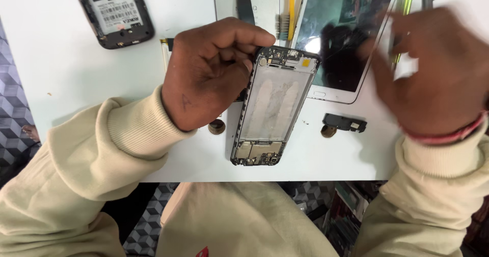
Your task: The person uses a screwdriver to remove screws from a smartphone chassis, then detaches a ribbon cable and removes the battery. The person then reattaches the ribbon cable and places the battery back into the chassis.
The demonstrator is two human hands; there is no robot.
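Observation:
My left hand grips the top left edge of an opened phone frame, a black chassis with a pale inner plate and small boards at both ends, lying on the white table. To the right, my right hand hovers blurred above the table near a white tablet with a dark glossy screen. Whether it holds anything cannot be told. Both arms wear cream sweatshirt sleeves, and a red band sits on the right wrist.
A black phone with its back removed lies at the top left. A small black part and two round brown pieces rest near the frame. A brush with a yellow handle and tools lie at the back.

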